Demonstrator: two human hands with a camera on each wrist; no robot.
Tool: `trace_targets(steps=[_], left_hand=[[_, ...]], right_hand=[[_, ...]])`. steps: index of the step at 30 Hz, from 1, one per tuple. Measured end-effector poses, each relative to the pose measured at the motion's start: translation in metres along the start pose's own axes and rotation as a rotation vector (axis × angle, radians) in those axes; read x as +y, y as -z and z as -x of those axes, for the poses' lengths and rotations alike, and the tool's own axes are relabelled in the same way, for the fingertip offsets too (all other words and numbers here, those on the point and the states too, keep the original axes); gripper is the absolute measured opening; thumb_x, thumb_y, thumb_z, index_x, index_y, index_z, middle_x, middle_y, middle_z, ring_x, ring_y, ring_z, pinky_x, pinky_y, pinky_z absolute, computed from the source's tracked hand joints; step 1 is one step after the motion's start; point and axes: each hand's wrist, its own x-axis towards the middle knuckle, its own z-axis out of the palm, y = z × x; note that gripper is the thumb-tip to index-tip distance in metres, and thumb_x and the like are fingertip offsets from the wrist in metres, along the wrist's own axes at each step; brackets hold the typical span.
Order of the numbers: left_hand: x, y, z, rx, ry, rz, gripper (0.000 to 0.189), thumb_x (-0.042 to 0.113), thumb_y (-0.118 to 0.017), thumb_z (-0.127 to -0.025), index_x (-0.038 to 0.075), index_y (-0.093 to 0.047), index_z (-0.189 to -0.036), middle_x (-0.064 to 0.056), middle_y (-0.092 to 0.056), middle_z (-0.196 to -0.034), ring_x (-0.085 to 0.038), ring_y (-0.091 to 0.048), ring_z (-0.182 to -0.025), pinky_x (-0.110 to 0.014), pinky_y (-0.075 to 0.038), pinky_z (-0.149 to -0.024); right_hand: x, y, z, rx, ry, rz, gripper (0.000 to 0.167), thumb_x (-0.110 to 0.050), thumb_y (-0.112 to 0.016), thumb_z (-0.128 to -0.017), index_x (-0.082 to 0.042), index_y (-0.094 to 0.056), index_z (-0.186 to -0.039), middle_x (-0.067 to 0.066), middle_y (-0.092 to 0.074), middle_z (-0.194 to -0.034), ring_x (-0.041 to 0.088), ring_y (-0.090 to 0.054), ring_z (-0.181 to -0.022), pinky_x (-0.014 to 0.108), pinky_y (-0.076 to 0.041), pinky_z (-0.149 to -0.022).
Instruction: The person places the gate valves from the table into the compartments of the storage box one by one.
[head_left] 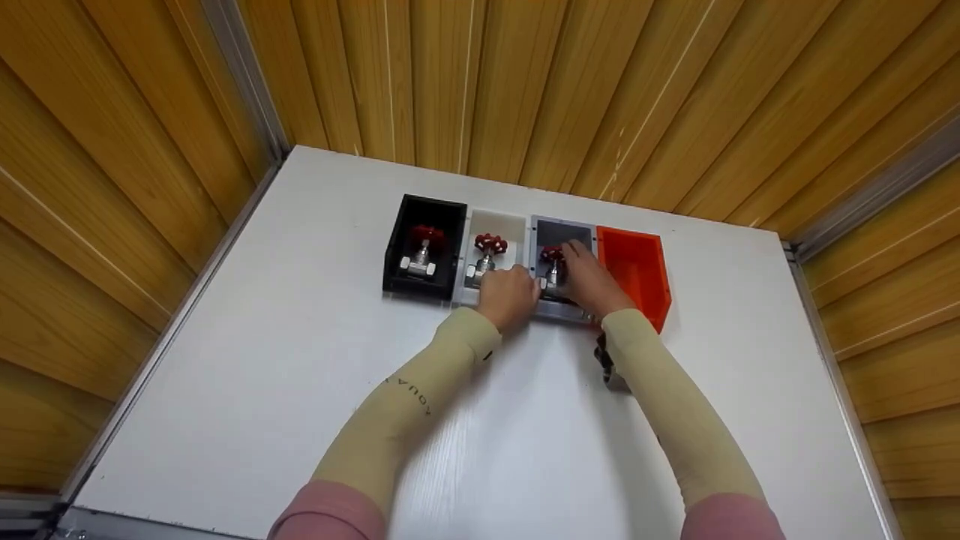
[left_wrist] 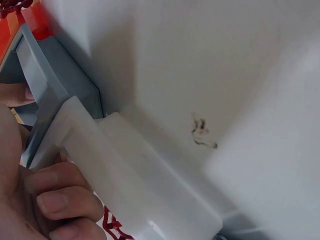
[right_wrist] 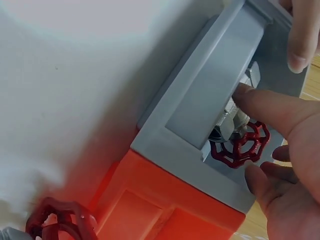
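Note:
A grey bin (head_left: 566, 229) holds a metal valve with a red handwheel (right_wrist: 241, 145). My right hand (head_left: 592, 285) reaches into that bin and holds the valve, one digit on the metal body and another by the handwheel. My left hand (head_left: 510, 296) grips the front of the bins where the grey and white ones meet. Its curled fingers (left_wrist: 65, 197) lie inside the white bin (left_wrist: 145, 175), and one digit reaches into the grey bin. Another red-wheeled valve (head_left: 487, 251) stands in the white bin, its lower part partly covered by the left hand.
At the left end a black bin (head_left: 394, 247) contains a valve (head_left: 421, 259). An orange bin (head_left: 637, 270) adjoins the grey one. A red-wheeled valve (right_wrist: 60, 220) lies on the white table (head_left: 300, 337) near the orange bin. Wood-look panels (head_left: 487, 90) border the table.

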Motion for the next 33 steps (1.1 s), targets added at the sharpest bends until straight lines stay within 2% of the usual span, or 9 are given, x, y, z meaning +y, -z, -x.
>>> trace_targets(steps=[10,21,27,33], left_hand=[[-0.002,0.001,0.0,-0.053,-0.001,-0.009,0.047,0.043,-0.036,-0.102,0.009,-0.068,-0.093,-0.004,-0.069,-0.087,-0.023,-0.07,-0.078,-0.04,-0.054,-0.064],[-0.001,0.005,0.001,-0.071,-0.008,-0.015,0.049,0.043,-0.034,-0.103,0.01,-0.068,-0.095,-0.004,-0.069,-0.089,-0.023,-0.069,-0.079,-0.039,-0.054,-0.065],[-0.001,0.006,0.002,-0.045,-0.007,-0.03,0.049,0.044,-0.036,-0.102,0.01,-0.069,-0.093,-0.003,-0.069,-0.087,-0.024,-0.07,-0.078,-0.039,-0.054,-0.064],[-0.001,0.005,0.001,-0.026,-0.019,-0.036,0.048,0.044,-0.037,-0.102,0.009,-0.069,-0.092,-0.004,-0.07,-0.087,-0.024,-0.071,-0.077,-0.039,-0.054,-0.063]], right_hand=[[-0.004,0.002,0.007,0.053,-0.025,-0.034,0.079,-0.016,-0.074,-0.085,-0.009,-0.03,-0.15,0.015,-0.027,-0.158,0.036,-0.029,-0.144,0.053,-0.03,-0.113],[-0.007,0.005,0.02,0.095,-0.002,-0.016,0.079,-0.024,-0.074,-0.085,-0.007,-0.032,-0.149,0.017,-0.031,-0.155,0.037,-0.03,-0.142,0.055,-0.028,-0.114],[-0.005,0.004,0.025,0.105,-0.006,-0.007,0.079,-0.024,-0.075,-0.085,-0.004,-0.033,-0.148,0.018,-0.033,-0.153,0.037,-0.032,-0.14,0.055,-0.028,-0.114],[-0.002,0.004,0.032,0.096,-0.022,-0.046,0.079,-0.025,-0.074,-0.085,-0.004,-0.032,-0.149,0.017,-0.031,-0.153,0.037,-0.03,-0.141,0.056,-0.027,-0.114]])
